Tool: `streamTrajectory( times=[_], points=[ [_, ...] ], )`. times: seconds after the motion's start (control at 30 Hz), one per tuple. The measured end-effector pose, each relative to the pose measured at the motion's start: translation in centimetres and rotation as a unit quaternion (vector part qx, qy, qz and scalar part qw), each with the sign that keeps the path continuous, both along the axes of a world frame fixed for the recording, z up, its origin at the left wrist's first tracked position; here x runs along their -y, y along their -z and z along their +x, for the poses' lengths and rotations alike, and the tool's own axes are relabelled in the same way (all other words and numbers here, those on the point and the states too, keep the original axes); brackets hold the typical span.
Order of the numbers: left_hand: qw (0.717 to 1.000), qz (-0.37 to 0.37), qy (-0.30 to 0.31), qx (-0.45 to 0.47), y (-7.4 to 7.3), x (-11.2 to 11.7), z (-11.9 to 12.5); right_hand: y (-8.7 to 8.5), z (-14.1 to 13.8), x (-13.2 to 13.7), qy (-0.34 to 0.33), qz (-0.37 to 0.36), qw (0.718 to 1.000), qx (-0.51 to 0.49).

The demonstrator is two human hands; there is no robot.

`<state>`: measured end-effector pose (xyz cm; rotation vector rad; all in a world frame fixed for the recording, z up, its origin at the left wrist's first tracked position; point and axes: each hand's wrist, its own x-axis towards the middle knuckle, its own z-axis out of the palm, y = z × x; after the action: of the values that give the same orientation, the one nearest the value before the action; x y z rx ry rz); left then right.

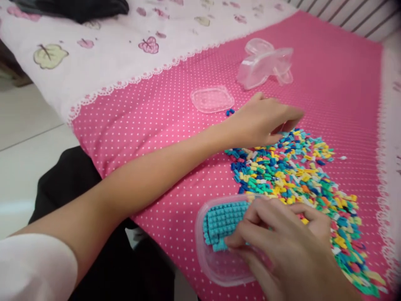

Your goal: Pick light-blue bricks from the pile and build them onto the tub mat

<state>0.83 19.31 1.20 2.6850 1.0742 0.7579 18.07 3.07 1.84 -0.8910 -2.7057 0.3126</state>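
Clear plastic container [205, 267] sits near the bed's front edge. In it lies a block of joined teal toy bricks [224, 219], laid in tight rows. My right hand [282, 242] is over the container's right side, its fingers bent together and touching the block's lower right edge; a small teal brick [222, 244] shows at the fingertips. Farther off, my left hand [266, 119] hovers at the far edge of a heap of small coloured bricks [291, 175]. Its thumb and forefinger curl close together, and anything between them is hidden.
A clear lid [212, 99] lies beyond my left forearm, with blue bricks [230, 112] beside it. Other clear plastic containers [263, 65] stand farther back. Everything rests on a pink dotted bedspread [140, 167]. A black item [78, 8] lies at the far left.
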Motion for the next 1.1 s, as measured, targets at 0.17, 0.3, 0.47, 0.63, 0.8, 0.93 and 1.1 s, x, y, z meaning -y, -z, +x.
streamTrajectory(
  times=[0.17, 0.3, 0.47, 0.63, 0.8, 0.93, 1.1],
  points=[
    [1.000, -0.008, 0.000, -0.017, -0.3, 0.3, 0.2, 0.1, -0.9, 0.1, -0.004, -0.026, 1.000, 0.006],
    [0.999, 0.016, 0.019, 0.039, 0.1, 0.3, 0.2, 0.1, -1.7, 0.5, 0.035, -0.017, 0.999, 0.008],
    [0.994, 0.028, 0.043, 0.096, 0.9, -0.1, 0.2, -0.1, -2.0, 0.5, 0.034, 0.004, 0.999, 0.033],
    [0.994, 0.031, 0.045, 0.099, 0.9, -0.2, 0.2, -0.1, -1.2, 0.4, 0.007, -0.019, 0.999, 0.049],
    [0.995, 0.037, 0.032, 0.092, 0.9, -0.3, 0.4, -0.4, -1.2, 0.6, 0.012, -0.024, 0.997, 0.067],
    [0.994, 0.040, 0.034, 0.093, 1.0, -0.5, 0.4, -0.5, -1.4, 0.5, 0.005, -0.024, 0.998, 0.062],
    [0.994, 0.045, 0.036, 0.092, 1.2, -0.6, 0.3, 0.2, -0.9, 0.5, 0.002, -0.058, 0.996, 0.065]
  ],
)
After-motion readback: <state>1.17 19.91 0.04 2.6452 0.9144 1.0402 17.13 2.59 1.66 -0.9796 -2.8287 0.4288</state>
